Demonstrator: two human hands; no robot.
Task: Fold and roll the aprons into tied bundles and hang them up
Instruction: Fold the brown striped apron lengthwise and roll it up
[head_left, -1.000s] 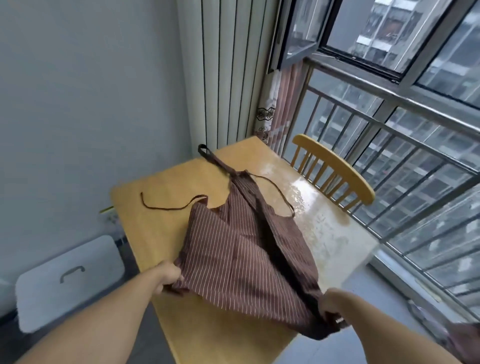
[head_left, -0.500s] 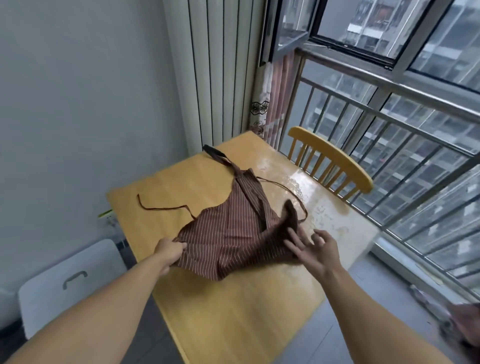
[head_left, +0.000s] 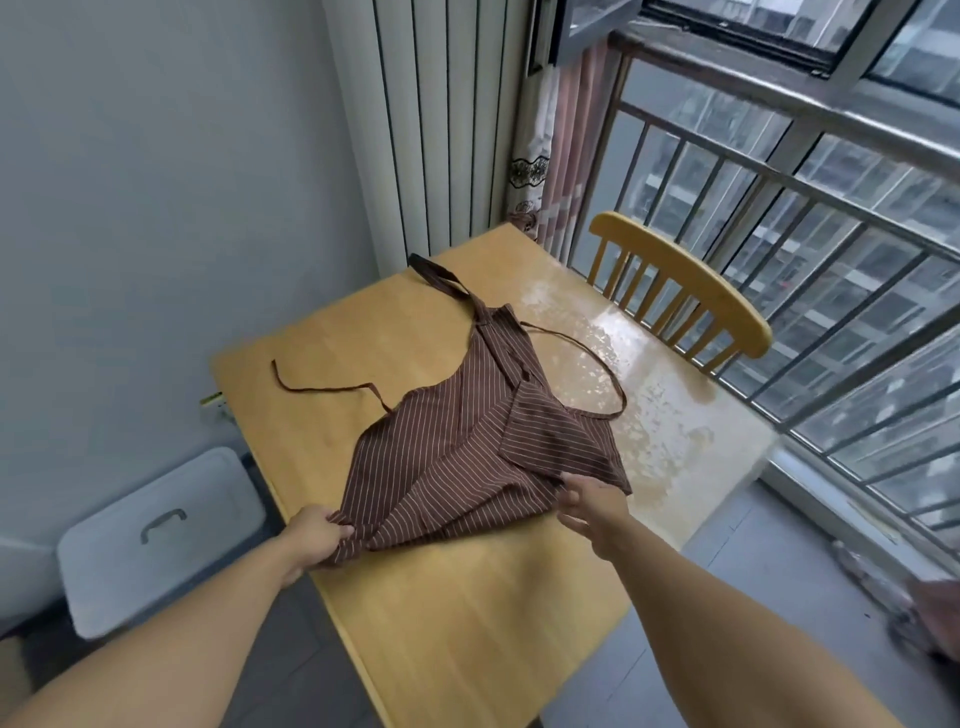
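Fabric of the brown striped apron (head_left: 467, 457), lifted a second ago, is now laid on the wooden table (head_left: 467, 623) with its right side folded inward; lengthwise folding is judged begun, rolling not yet. The near-left corner is pinched by the left hand (head_left: 317, 535). The right hand (head_left: 587, 501) is rested on the folded edge; its grip cannot be determined.

Striped apron (head_left: 467, 457) spread on table (head_left: 467, 623); corner gripped by left hand (head_left: 317, 540), edge held by right hand (head_left: 589, 506).
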